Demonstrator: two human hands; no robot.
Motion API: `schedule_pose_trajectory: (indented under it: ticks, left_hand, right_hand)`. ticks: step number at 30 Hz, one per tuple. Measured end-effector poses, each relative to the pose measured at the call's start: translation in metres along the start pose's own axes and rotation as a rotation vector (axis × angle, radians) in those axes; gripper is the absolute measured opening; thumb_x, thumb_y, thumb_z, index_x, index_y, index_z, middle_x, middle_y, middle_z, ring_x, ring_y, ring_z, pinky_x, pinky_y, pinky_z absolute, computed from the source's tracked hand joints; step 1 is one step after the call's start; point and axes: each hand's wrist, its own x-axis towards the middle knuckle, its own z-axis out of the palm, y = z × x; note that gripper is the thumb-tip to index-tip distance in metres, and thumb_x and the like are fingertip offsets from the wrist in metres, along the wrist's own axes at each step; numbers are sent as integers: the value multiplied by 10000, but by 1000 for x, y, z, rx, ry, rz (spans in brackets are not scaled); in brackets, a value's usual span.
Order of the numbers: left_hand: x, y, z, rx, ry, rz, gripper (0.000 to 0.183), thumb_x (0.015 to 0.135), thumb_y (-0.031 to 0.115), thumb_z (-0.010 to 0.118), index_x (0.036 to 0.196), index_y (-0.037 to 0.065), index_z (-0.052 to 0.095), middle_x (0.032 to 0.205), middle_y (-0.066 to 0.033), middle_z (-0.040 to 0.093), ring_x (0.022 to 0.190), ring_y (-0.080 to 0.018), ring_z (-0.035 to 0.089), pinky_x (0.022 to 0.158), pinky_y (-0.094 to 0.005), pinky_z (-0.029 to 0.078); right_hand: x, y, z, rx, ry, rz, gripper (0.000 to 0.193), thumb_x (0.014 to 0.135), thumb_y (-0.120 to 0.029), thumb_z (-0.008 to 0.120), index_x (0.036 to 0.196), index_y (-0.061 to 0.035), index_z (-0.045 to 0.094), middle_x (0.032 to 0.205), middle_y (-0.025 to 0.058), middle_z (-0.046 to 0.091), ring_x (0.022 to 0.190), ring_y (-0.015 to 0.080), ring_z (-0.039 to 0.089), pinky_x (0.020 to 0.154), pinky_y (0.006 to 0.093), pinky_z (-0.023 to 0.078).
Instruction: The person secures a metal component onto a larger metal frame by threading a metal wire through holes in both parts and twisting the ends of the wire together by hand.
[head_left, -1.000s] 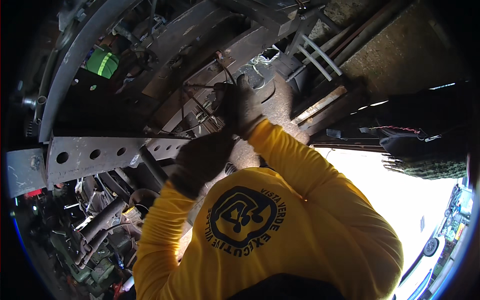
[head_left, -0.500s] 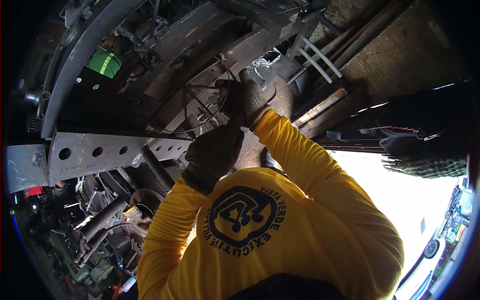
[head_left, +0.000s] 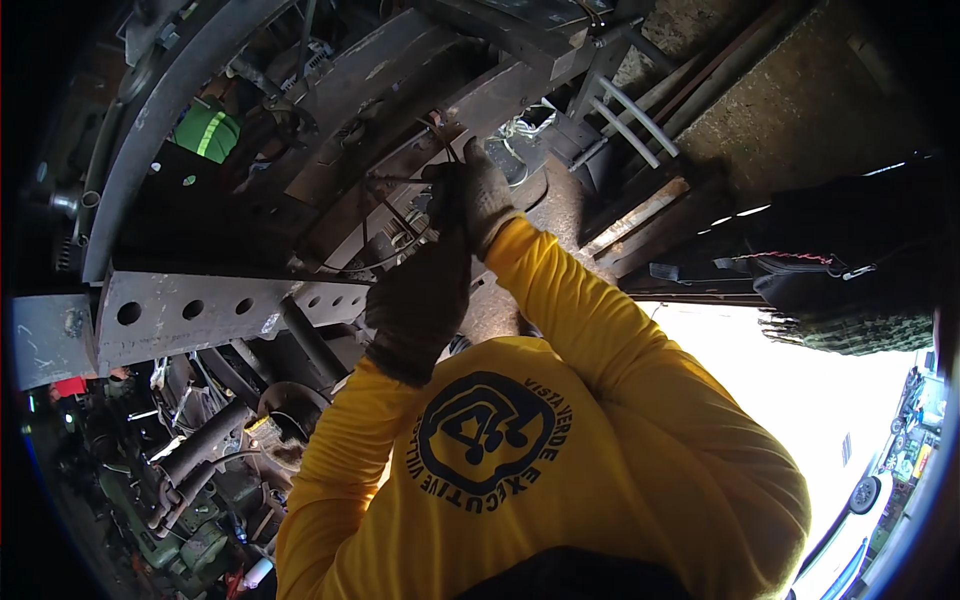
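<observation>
Both my hands wear dark work gloves and meet close together in front of my chest, among steel beams. My right hand (head_left: pixel 487 200) is closed, its thumb pointing up along a dark thing too shadowed to name. Just below and to the left, my left hand (head_left: pixel 415 305) is closed too, its fingertips hidden against the right hand. Thin dark rods (head_left: pixel 400 181) and a curved wire stick out to the left of the hands. Behind them runs a rusty steel beam (head_left: pixel 350 228).
A steel bar with round holes (head_left: pixel 180 312) crosses at the left, above a heap of metal parts (head_left: pixel 205 500). A green cloth with a bright stripe (head_left: pixel 207 132) shows at the upper left. Pale metal rungs (head_left: pixel 630 125) and a dark bag (head_left: pixel 810 285) lie to the right.
Both hands have shifted slightly to the left, staying together. My left hand has turned a little more upright against the right.
</observation>
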Motion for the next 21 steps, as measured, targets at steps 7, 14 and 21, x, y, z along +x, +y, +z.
schedule_pose_trajectory:
  ticks: [7, 14, 21]
  left_hand:
    - [9, 4, 8, -73, 95, 20, 362, 988, 252, 564, 1296, 64, 546, 819, -94, 642, 708, -258, 662, 608, -389, 538]
    - [4, -2, 5, -59, 96, -3, 376, 961, 231, 591, 1304, 80, 553, 812, -91, 633, 702, -271, 653, 607, -394, 533]
    - [3, -15, -12, 107, 119, -22, 544, 923, 202, 603, 1447, 120, 480, 814, -69, 628, 676, -262, 640, 605, -402, 534]
  right_hand:
    - [8, -8, -9, 27, -35, 33, 779, 1001, -684, 280, 934, -11, 666, 576, 86, 500, 465, 248, 481, 486, 356, 446]
    - [17, 9, -20, -3, -135, -29, 762, 1000, -684, 295, 1022, -13, 655, 684, 100, 583, 581, 245, 541, 584, 352, 474]
    - [26, 14, -8, 41, 110, -36, 802, 1001, -677, 275, 1050, 14, 679, 804, 133, 634, 691, 239, 605, 632, 363, 504]
